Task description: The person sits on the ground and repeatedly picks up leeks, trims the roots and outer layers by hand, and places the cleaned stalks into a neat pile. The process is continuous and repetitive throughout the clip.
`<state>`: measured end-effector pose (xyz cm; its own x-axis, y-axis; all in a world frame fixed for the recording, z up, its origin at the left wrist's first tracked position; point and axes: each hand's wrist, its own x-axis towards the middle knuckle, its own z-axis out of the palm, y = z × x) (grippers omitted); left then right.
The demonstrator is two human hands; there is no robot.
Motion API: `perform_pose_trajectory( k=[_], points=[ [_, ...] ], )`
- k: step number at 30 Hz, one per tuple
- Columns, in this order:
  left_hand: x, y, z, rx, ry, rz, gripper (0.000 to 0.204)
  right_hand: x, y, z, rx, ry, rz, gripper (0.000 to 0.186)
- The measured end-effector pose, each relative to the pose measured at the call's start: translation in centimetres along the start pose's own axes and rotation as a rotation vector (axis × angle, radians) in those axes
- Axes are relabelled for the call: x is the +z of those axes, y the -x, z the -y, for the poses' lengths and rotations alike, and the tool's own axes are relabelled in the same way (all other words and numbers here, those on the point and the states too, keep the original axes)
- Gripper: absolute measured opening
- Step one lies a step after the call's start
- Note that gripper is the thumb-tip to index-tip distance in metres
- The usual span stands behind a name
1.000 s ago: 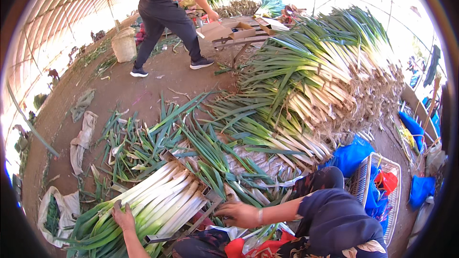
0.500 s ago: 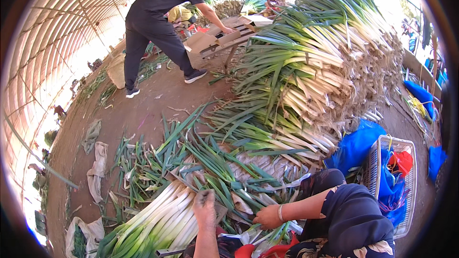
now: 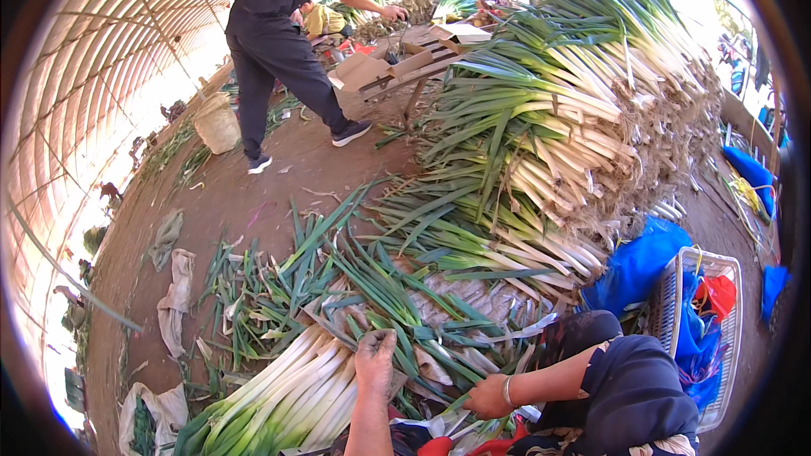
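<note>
While the left hand (image 3: 376, 353) rests, fingers curled, on scattered long green leek leaves (image 3: 384, 300), the right hand (image 3: 486, 397) pinches one leaf beside the bundle of trimmed white leeks (image 3: 283, 393).

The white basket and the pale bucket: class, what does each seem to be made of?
White basket: probably moulded plastic, matt, judging by its even lattice of slots and thick rim. Pale bucket: likely plastic too, dull and scuffed, with smooth seamless walls, though it is too small to be sure.
</note>
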<state>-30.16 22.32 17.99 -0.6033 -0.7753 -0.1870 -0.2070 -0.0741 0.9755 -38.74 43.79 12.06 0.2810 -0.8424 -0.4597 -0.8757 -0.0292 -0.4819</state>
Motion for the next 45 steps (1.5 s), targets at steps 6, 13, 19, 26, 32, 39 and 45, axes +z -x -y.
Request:
perform_pose_trajectory(
  k=[6,13,19,26,32,39,45],
  points=[
    [0.3,0.5,-0.6,0.023,0.001,0.017,0.028,-0.1,0.4,0.2,0.039,-0.046,0.039,0.034],
    [0.3,1.1,-1.2,0.025,-0.072,0.048,0.029,-0.2,0.7,0.1,0.04,-0.057,0.03,0.034],
    [1.0,1.6,-1.8,0.059,-0.052,0.022,0.03,1.0,0.0,-0.9,0.042,-0.037,0.06,0.034],
    [0.6,1.1,-0.7,0.078,-0.057,0.036,0.033,0.3,0.3,-0.4,0.072,-0.035,0.08,0.034],
    [0.9,1.3,-1.3,0.105,-0.036,0.031,0.031,1.4,-0.3,-1.1,0.06,0.001,0.095,0.037],
    [0.9,1.6,-1.5,0.13,-0.102,0.007,0.034,1.5,-0.2,-1.0,0.065,-0.026,0.093,0.039],
    [0.9,1.5,-1.3,0.161,-0.175,-0.011,0.033,1.9,-0.2,-1.2,0.074,-0.025,0.087,0.039]
  ],
)
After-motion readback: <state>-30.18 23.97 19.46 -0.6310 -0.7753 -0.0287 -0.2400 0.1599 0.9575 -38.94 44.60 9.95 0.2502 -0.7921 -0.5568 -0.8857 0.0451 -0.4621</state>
